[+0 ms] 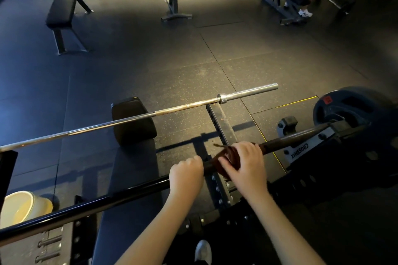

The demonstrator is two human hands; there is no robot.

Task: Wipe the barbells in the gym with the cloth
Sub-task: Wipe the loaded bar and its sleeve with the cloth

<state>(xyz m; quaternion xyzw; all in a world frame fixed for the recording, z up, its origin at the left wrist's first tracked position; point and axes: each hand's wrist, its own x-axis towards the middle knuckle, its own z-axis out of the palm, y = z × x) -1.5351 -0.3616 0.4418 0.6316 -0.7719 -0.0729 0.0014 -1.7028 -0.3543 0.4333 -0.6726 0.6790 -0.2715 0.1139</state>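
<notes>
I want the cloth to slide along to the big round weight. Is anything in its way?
Yes. The black barbell sits in a rack hook just before the weight plate, so the brown cloth under the right hand would meet it there.

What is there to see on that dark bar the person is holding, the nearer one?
The black barbell is a long, glossy, metal-looking rod that runs slantwise across the view above a padded bench. The left hand grips it bare. The right hand grips a brown cloth wrapped round it. Past the cloth it looks duller and brownish, and it ends at a dark weight plate by the rack.
</notes>
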